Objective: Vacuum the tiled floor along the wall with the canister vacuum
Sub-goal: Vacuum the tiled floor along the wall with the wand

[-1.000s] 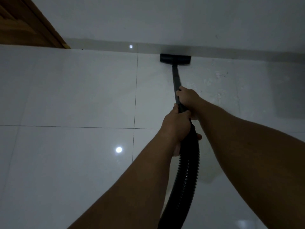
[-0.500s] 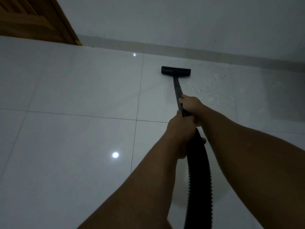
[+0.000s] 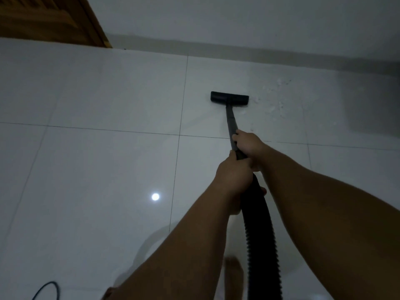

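Observation:
A black floor nozzle (image 3: pixel 229 98) lies flat on the glossy white tiled floor (image 3: pixel 108 169), well short of the wall's grey skirting (image 3: pixel 238 50). A thin black wand (image 3: pixel 231 122) runs back from it to my hands. My right hand (image 3: pixel 249 142) grips the wand further forward. My left hand (image 3: pixel 233 174) grips the handle just behind, where the ribbed black hose (image 3: pixel 262 245) begins. The hose drops toward the bottom edge. The canister itself is out of view.
A wooden door (image 3: pixel 49 20) fills the top left corner. Pale dusty specks (image 3: pixel 277 98) lie on the tile right of the nozzle. A thin black cable (image 3: pixel 50 287) curls at the bottom left. A bare foot (image 3: pixel 232 271) shows blurred below my arms.
The nozzle has been pulled back from the wall's base toward me across the tile. Both hands kept their grip. The view has tilted down, bringing the cable and foot into sight.

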